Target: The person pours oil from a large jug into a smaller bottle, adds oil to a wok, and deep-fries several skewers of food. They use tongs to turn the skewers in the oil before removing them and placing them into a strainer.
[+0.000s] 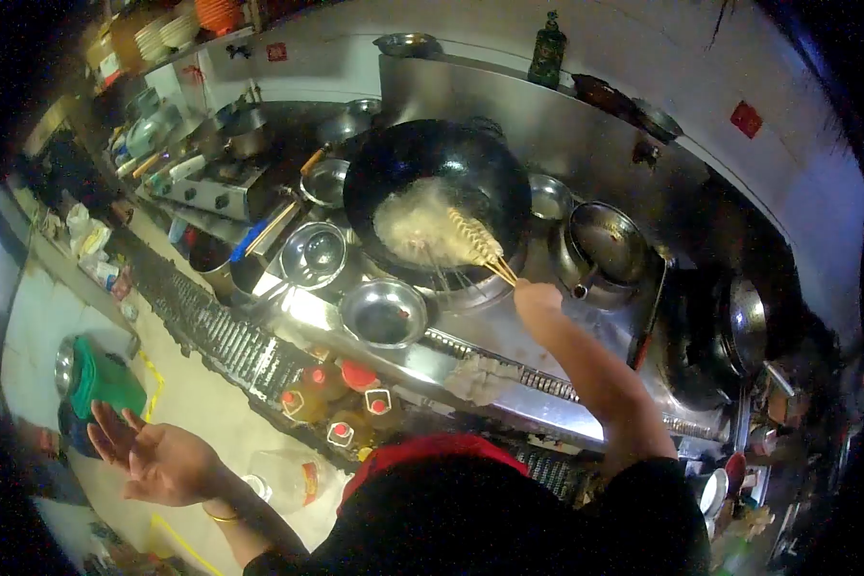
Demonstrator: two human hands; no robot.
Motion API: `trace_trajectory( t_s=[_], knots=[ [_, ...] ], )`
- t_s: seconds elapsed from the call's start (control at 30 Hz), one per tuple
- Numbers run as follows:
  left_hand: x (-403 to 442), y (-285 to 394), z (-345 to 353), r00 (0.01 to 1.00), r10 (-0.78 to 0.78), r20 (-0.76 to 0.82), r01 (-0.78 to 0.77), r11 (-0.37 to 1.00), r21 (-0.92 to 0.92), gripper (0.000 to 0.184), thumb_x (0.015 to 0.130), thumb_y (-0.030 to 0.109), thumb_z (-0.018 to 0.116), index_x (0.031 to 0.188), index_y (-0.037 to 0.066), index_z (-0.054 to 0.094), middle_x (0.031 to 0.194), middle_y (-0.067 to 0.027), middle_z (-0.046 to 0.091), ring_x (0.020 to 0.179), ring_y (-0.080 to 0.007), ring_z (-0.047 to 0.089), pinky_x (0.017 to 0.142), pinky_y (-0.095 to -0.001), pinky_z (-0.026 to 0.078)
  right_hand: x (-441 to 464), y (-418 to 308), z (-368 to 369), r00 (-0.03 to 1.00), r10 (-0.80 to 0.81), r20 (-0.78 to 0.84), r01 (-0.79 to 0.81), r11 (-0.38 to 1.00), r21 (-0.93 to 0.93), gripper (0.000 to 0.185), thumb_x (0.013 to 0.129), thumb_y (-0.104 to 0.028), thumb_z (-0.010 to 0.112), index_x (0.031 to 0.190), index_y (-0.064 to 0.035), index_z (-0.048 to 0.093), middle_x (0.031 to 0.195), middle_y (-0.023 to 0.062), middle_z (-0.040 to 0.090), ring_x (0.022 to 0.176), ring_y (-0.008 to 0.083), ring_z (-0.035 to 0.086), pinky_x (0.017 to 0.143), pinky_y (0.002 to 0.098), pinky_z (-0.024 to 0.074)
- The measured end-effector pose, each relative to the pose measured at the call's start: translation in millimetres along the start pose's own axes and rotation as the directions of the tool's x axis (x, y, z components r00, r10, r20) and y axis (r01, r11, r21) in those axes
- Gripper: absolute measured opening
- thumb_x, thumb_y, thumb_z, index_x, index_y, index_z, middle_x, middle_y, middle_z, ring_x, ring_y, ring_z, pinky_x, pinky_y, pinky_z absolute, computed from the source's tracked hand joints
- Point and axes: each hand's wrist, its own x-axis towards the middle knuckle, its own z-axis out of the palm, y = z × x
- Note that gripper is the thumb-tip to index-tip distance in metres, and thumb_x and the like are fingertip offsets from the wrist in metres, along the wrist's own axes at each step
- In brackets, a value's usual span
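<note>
Several thin skewers [500, 270] are gripped in my right hand [538, 300], with pale, ridged food [472, 236] threaded on them. The food end of the skewers is over the big black wok [437, 144], at the edge of pale, bubbling foam [408, 226] in it. A wire tool, partly visible, rests at the wok's near side. My left hand [168, 461] is held out at the lower left, palm up with fingers spread, holding nothing.
Metal bowls [384, 314] and a strainer bowl [314, 255] stand before the wok. To its right is a dark pan [607, 240]. Bottles with red caps [341, 430] stand below the counter edge, and a green bin [106, 384] is at left.
</note>
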Motion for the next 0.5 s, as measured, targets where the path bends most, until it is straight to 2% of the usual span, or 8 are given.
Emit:
trace_trajectory(
  t_s=[0.03,0.1,0.2,0.23,0.27,0.3,0.4,0.5],
  knots=[
    [-1.1,0.7,-1.4,1.0,0.017,0.004,-0.017,1.0,0.013,0.066,0.086,0.054,0.033,0.126,0.001,0.035,0.131,-0.0206,0.037,0.125,-0.0275,0.031,0.101,-0.0373,0.022,-0.2,-0.5,-4.7,0.982,-0.188,0.021,0.189,0.968,-0.163,0.026,0.083,-0.018,0.045,0.097,-0.003,0.06,0.089,0.0158,0.064,0.081,0.0314,0.063,0.066,0.0412,0.0507],
    [-0.2,3.0,-5.4,1.0,0.01,-0.007,-0.01,1.0,0.025,0.066,0.086,0.055,0.032,0.126,0.002,0.036,0.131,-0.0199,0.038,0.125,-0.0271,0.031,0.102,-0.0376,0.021,-1.7,-3.7,-16.7,0.849,-0.509,0.142,0.515,0.735,-0.442,0.027,0.084,-0.019,0.044,0.1,-0.0026,0.059,0.088,0.017,0.063,0.079,0.0328,0.063,0.064,0.0419,0.0505],
    [4.6,5.4,-12.5,0.999,0.007,-0.038,-0.006,1.0,0.031,0.067,0.086,0.055,0.03,0.126,0.002,0.036,0.131,-0.0191,0.038,0.125,-0.0268,0.031,0.102,-0.0381,0.019,52.7,4.8,37.3,0.739,-0.662,0.127,0.673,0.713,-0.198,0.026,0.085,-0.021,0.044,0.099,-0.0032,0.057,0.069,0.0096,0.061,0.057,0.0236,0.06,0.048,0.0356,0.0475],
    [6.5,5.4,-14.4,0.999,0.007,-0.052,-0.005,1.0,0.031,0.067,0.086,0.056,0.03,0.126,0.002,0.036,0.131,-0.0189,0.038,0.125,-0.0267,0.031,0.102,-0.0383,0.018,51.6,-1.4,37.7,0.819,-0.518,0.247,0.473,0.853,0.22,0.024,0.086,-0.022,0.043,0.096,-0.0046,0.056,0.063,0.0065,0.055,0.052,0.0202,0.053,0.044,0.0335,0.0426],
    [7.9,4.8,-15.9,0.999,0.012,-0.049,-0.01,0.999,0.043,0.066,0.087,0.055,0.03,0.126,0.002,0.036,0.131,-0.0187,0.038,0.125,-0.0266,0.031,0.102,-0.0385,0.018,50.3,-8.7,39.8,0.814,-0.404,0.418,0.125,0.824,0.552,0.022,0.087,-0.022,0.042,0.093,-0.0059,0.056,0.058,0.0033,0.049,0.046,0.0169,0.047,0.039,0.0314,0.0377],
    [9.0,4.5,-17.8,0.999,0.015,-0.044,-0.013,0.998,0.057,0.066,0.087,0.055,0.029,0.126,0.002,0.036,0.131,-0.0184,0.038,0.125,-0.0266,0.031,0.102,-0.0387,0.018,48.3,-13.0,41.7,0.722,-0.346,0.599,-0.289,0.637,0.715,0.021,0.088,-0.023,0.041,0.091,-0.0072,0.056,0.053,0.0002,0.043,0.041,0.0135,0.04,0.035,0.0293,0.0328],
    [13.3,0.6,-25.4,0.999,0.003,-0.036,-0.001,0.997,0.076,0.065,0.088,0.054,0.028,0.126,0.001,0.036,0.13,-0.0186,0.039,0.125,-0.0263,0.032,0.102,-0.0383,0.019,36.5,-12.1,40.2,0.518,-0.491,0.701,-0.739,0.156,0.655,0.018,0.089,-0.023,0.041,0.085,-0.0094,0.053,0.049,-0.005,0.026,0.036,0.0074,0.023,0.032,0.0212,0.0201],
    [13.2,-4.9,-19.6,0.999,-0.018,-0.046,0.019,0.999,0.036,0.066,0.088,0.054,0.028,0.126,0.001,0.035,0.13,-0.0195,0.039,0.123,-0.026,0.033,0.101,-0.037,0.022,37.1,-12.0,44.2,0.508,-0.454,0.732,-0.775,0.13,0.618,0.019,0.087,-0.023,0.044,0.078,-0.0078,0.051,0.048,-0.0028,0.03,0.036,0.0082,0.026,0.032,0.0215,0.0213]
  ],
)
